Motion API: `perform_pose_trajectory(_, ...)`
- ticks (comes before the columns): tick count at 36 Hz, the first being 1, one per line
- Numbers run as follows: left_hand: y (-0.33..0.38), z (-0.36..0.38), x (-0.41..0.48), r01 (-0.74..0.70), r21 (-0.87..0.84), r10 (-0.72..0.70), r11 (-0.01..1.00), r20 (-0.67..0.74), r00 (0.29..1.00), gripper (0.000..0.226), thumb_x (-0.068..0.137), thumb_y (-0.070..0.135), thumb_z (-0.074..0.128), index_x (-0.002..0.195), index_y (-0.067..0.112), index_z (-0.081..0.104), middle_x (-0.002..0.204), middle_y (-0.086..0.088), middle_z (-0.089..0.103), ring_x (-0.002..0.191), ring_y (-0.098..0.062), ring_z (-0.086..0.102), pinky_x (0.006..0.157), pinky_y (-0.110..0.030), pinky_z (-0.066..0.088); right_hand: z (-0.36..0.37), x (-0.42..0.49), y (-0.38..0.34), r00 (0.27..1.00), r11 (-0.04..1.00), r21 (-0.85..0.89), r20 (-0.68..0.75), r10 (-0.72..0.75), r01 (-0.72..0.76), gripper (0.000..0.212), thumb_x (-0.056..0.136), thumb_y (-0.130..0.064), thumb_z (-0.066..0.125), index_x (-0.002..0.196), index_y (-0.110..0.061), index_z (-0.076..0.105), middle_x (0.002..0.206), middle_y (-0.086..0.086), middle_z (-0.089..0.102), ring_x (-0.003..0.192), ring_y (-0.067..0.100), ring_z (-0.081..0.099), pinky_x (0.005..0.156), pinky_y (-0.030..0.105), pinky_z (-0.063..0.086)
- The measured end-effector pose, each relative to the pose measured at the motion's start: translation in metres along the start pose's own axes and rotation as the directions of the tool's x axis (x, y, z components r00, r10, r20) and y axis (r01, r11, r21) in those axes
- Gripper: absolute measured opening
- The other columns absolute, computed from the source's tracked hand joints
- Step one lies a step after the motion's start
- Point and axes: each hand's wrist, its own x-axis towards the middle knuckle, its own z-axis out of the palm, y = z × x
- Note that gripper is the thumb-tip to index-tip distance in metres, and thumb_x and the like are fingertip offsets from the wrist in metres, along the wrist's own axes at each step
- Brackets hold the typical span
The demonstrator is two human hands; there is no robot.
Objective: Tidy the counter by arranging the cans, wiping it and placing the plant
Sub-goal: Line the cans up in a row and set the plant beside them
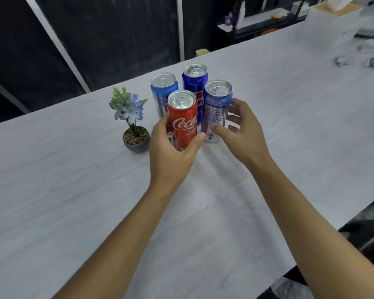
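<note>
Our left hand (pixel 171 152) clasped the red cola can (pixel 183 121); our right hand (pixel 242 130) hung open beside the pale blue can (pixel 216 111). A small potted plant (pixel 134 126) crowded the left; the white woodgrain bench (pixel 73 190) lay open nearer us.

The left hand (pixel 171 152) covered the red can's (pixel 183 119) base, and that can hid the lower parts of the two blue cans (pixel 163 89) behind it. At the upper right of the frame a white box (pixel 330 24) and crumpled cloth (pixel 363 57) were blurred, the cloth cut by the right edge. Both forearms ran off the bottom edge.
</note>
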Motion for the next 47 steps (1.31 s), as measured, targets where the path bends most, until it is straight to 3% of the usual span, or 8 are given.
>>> perform_pose_trajectory(6,-0.01,0.005,0.004,-0.027,-0.009,0.026,1.0,-0.085,0.996,0.072,0.081,0.036,0.084,0.142,0.02,0.049,0.135,0.007,0.059,0.116,-0.002,0.06,0.087,-0.012,0.053,0.01,0.007,0.006,0.997,0.997,0.015,0.004,-0.073,0.073,0.066,0.081,-0.023,0.08,0.14,-0.021,0.05,0.125,-0.011,0.061,0.109,0.003,0.06,0.083,0.007,0.049)
perform_pose_trajectory(9,-0.01,0.005,0.004,-0.031,-0.009,0.03,0.999,-0.084,0.996,0.07,0.082,0.033,0.084,0.142,0.02,0.05,0.132,0.011,0.058,0.11,0.004,0.059,0.084,-0.008,0.051,0.011,0.007,0.008,0.996,0.996,0.009,-0.023,-0.086,0.087,0.065,0.08,-0.026,0.081,0.138,-0.021,0.052,0.124,-0.011,0.063,0.107,0.001,0.062,0.083,0.008,0.05)
perform_pose_trajectory(18,-0.009,-0.006,0.001,-0.056,0.033,0.058,0.998,-0.044,0.997,0.069,0.079,0.032,0.086,0.139,0.018,0.053,0.122,0.014,0.056,0.11,-0.001,0.059,0.089,-0.019,0.054,0.008,-0.007,0.004,0.993,0.994,-0.038,-0.066,-0.102,0.1,0.067,0.077,-0.028,0.086,0.136,-0.019,0.055,0.123,-0.009,0.065,0.106,0.005,0.064,0.077,0.005,0.051)
perform_pose_trajectory(22,-0.008,-0.018,-0.009,-0.058,0.034,0.058,0.998,-0.017,0.998,0.069,0.077,0.033,0.088,0.137,0.019,0.056,0.12,0.015,0.058,0.103,0.008,0.059,0.081,-0.01,0.053,0.005,-0.023,0.001,0.992,0.992,-0.079,-0.064,-0.109,0.103,0.068,0.076,-0.028,0.087,0.136,-0.017,0.055,0.125,-0.005,0.066,0.106,0.008,0.064,0.073,0.005,0.051)
perform_pose_trajectory(25,-0.007,-0.032,-0.022,-0.039,0.014,0.039,0.999,0.002,0.999,0.071,0.076,0.031,0.089,0.137,0.018,0.056,0.124,0.01,0.062,0.104,0.002,0.061,0.075,-0.002,0.049,0.004,-0.04,-0.004,0.994,0.992,-0.086,-0.046,-0.1,0.095,0.071,0.075,-0.027,0.088,0.136,-0.017,0.055,0.124,-0.004,0.066,0.107,0.01,0.063,0.077,0.01,0.051)
perform_pose_trajectory(30,-0.011,-0.069,-0.048,0.011,-0.058,-0.01,0.998,0.008,1.0,0.067,0.074,0.025,0.09,0.134,0.021,0.06,0.12,0.011,0.065,0.103,0.012,0.061,0.073,-0.001,0.048,0.011,-0.078,-0.017,0.995,0.994,-0.049,0.002,-0.097,0.097,0.063,0.07,-0.022,0.091,0.126,-0.021,0.061,0.109,-0.011,0.069,0.098,-0.005,0.066,0.075,0.011,0.055)
perform_pose_trajectory(39,-0.022,-0.164,-0.089,0.012,-0.033,-0.015,0.999,-0.078,0.997,0.066,0.07,0.026,0.092,0.129,0.019,0.063,0.118,0.011,0.069,0.112,0.0,0.064,0.089,-0.012,0.053,0.065,-0.137,-0.061,0.98,0.988,-0.011,0.127,-0.154,0.157,0.062,0.07,-0.021,0.092,0.124,-0.02,0.061,0.11,-0.013,0.069,0.101,-0.007,0.064,0.08,0.007,0.052)
perform_pose_trajectory(47,-0.035,-0.253,-0.11,0.027,0.0,-0.026,1.0,-0.209,0.978,0.065,0.071,0.024,0.091,0.13,0.019,0.063,0.118,0.01,0.069,0.112,-0.002,0.065,0.087,-0.007,0.049,0.14,-0.174,-0.104,0.953,0.978,0.078,0.222,-0.204,0.192,0.059,0.069,-0.017,0.091,0.118,-0.029,0.059,0.104,-0.023,0.066,0.099,-0.009,0.064,0.077,0.004,0.049)
